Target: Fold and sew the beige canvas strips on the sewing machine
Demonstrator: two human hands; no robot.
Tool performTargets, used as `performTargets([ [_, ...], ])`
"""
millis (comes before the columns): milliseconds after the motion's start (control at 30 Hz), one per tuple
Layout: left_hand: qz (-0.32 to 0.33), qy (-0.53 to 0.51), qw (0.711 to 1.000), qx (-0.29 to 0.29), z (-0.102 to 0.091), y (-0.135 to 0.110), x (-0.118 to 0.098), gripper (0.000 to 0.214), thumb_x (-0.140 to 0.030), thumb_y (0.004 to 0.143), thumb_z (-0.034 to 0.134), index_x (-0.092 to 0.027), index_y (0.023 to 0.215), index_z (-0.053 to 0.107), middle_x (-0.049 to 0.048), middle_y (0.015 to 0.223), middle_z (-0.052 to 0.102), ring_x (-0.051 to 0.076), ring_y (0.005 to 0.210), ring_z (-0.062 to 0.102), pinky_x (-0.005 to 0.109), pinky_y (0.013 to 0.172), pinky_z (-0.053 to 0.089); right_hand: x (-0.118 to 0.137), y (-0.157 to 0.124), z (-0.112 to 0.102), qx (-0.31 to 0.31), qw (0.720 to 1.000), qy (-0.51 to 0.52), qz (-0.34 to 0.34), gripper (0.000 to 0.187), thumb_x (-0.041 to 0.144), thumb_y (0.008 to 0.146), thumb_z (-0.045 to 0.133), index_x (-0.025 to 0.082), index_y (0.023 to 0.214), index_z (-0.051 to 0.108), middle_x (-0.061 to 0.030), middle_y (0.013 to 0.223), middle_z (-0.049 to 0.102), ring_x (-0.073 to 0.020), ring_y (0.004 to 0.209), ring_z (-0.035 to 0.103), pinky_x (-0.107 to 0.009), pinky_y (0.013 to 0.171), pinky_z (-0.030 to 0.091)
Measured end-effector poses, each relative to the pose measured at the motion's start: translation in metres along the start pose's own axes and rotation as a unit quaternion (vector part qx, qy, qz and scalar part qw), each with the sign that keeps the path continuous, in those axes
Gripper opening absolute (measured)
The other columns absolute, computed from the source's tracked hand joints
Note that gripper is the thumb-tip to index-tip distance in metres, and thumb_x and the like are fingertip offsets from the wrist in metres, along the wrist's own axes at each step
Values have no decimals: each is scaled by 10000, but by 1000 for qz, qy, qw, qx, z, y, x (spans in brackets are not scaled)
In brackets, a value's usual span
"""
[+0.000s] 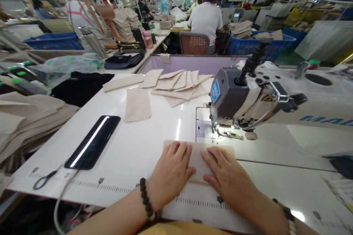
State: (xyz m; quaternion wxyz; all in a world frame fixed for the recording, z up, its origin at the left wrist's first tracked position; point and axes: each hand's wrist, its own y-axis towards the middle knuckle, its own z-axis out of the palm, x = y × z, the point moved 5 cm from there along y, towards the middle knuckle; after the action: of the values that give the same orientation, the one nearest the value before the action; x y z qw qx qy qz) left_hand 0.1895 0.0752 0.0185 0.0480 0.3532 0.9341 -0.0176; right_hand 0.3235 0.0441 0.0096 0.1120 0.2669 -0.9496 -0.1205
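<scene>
A beige fabric piece (198, 159) lies flat on the white table, just in front of the sewing machine's needle area. My left hand (175, 170) rests on its left part with the fingers laid flat. On the right part, my right hand (224, 170) presses down with its fingers spread. Both thumbs point inward, a short gap apart, and part of the cloth is hidden under the hands. The grey and white sewing machine (230, 93) stands beyond my right hand, its presser foot (213, 129) a little past the fabric's far edge.
Loose beige fabric pieces (179, 84) lie at the back of the table, one single piece (138, 104) nearer. A phone (93, 141) with a cable lies left. Stacked cloth (30, 117) stands beyond the left edge. A person in a white shirt (205, 16) sits ahead.
</scene>
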Motion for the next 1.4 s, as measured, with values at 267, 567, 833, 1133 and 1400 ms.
performTargets([
  [267,-30,38,999,-14,17,-8,9,696,-470,838,526,-28,1340,333,243,1421,293,371,1266,347,500,968,388,-4,-10,16,-7,1000,-5,8,428,291,828,541,133,1223,488,-149,1179,480,-318,1108,413,-599,956,325],
  [567,-39,111,986,-119,21,-32,47,782,-616,855,349,15,1316,334,278,1374,354,349,1284,347,489,984,386,-4,-8,12,-19,999,10,24,405,328,847,533,171,1219,500,-119,1180,512,-298,1103,430,-585,973,311],
  [833,112,53,989,-80,-1,-39,11,345,-234,922,405,-156,1257,435,113,1232,549,235,1085,533,380,909,450,-2,-7,10,-24,999,11,27,408,332,842,560,156,1207,511,-128,1178,533,-304,1101,450,-596,966,333],
  [1133,71,28,997,-16,-5,47,33,517,-500,892,410,-112,1227,474,138,1279,507,275,1186,459,453,1002,336,-9,10,-19,59,994,86,-40,386,80,809,384,34,1170,515,-171,1127,574,-248,991,534,-443,902,468],
  [1400,121,51,991,-27,-5,88,9,303,-263,878,521,-80,1118,535,146,1167,557,261,1106,506,414,944,398,-42,10,-17,26,991,78,-105,407,46,846,275,64,1123,573,-146,1175,572,-178,1079,544,-303,925,483],
])
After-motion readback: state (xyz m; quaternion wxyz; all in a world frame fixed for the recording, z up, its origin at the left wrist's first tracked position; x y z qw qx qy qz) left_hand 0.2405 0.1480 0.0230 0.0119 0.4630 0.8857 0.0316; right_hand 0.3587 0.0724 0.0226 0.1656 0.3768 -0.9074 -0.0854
